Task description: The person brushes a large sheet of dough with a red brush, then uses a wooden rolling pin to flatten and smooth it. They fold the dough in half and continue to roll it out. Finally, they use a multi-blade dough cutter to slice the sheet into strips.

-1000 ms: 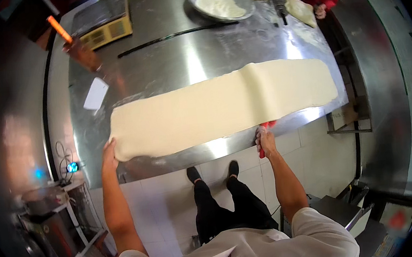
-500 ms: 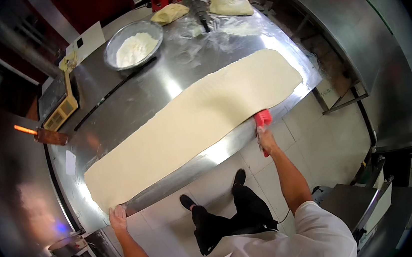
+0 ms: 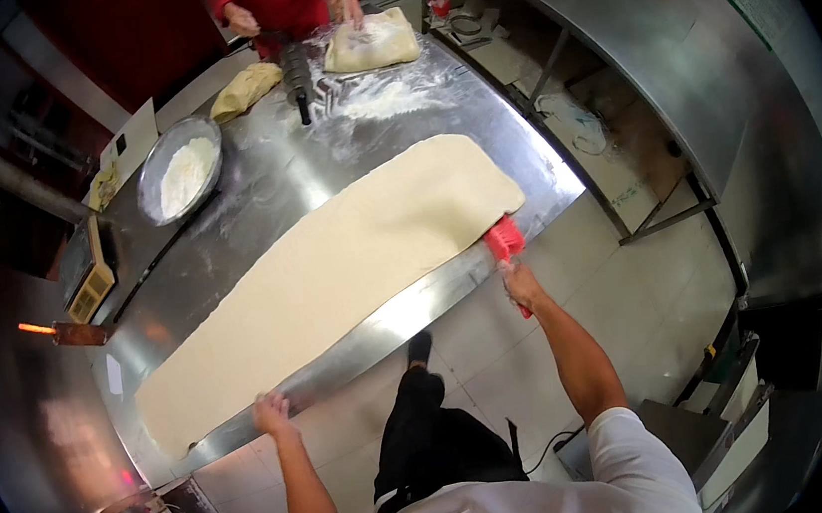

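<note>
Dough (image 3: 333,275) lies along the worktop (image 3: 403,319); the right hand (image 3: 520,283) clasps a brush (image 3: 504,239) against its edge, the left hand (image 3: 273,412) just beside it — pinching or not, I cannot tell. Green panel (image 3: 630,195) marks — illegible.

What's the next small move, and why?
Probably a short sweep of the red brush around the near right corner of the dough sheet: the brush head sits at the sheet's near edge, close to that corner, and the right grip is closed around its handle.
</note>
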`<state>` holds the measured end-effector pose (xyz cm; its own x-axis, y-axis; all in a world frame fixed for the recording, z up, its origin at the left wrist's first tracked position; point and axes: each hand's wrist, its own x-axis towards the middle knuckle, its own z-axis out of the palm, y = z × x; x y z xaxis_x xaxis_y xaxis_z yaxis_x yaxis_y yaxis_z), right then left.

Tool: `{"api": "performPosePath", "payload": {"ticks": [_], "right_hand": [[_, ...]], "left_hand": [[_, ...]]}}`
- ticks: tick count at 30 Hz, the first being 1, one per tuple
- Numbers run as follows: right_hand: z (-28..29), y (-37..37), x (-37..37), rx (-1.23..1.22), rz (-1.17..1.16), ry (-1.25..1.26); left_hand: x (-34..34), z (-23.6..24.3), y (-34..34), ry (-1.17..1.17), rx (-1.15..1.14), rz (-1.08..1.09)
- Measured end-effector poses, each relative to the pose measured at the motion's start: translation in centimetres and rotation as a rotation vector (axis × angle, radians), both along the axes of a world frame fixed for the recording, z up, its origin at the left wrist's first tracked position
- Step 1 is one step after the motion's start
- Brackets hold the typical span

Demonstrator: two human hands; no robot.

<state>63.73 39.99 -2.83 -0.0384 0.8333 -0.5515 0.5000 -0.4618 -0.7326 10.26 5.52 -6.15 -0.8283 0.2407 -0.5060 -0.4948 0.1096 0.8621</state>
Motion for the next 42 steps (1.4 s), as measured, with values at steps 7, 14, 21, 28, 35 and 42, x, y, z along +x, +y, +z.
{"api": "performPosePath", "payload": {"ticks": [7,14,21,28,35,42], "right_hand": [[-0.4,4.2,7.5,-0.021,0.212,-0.148],[1.4,11.9,12.8,-0.054,0.46,-0.123],[2.8,18.8,18.9,0.234,0.773,-0.434],[1.3,30.2,22.1,0.712,1.229,-0.416],[1.8,52.0,9.0,0.581,1.564,-0.438],[4.7,55.6,-3.3,0.567,1.674,-0.444]], "left_hand": [[28.4,8.6,31.2,0.516,0.174,-1.021],[40.8,6.0,59.2,1.458,0.08,-1.747],[44.4,6.4,65.7,1.372,-0.437,-2.28],[43.0,7.9,66.4,1.088,-0.363,-2.262],[44.0,12.0,59.6,1.466,-0.113,-1.804],[48.6,7.3,63.5,1.294,-0.57,-1.849]]}}
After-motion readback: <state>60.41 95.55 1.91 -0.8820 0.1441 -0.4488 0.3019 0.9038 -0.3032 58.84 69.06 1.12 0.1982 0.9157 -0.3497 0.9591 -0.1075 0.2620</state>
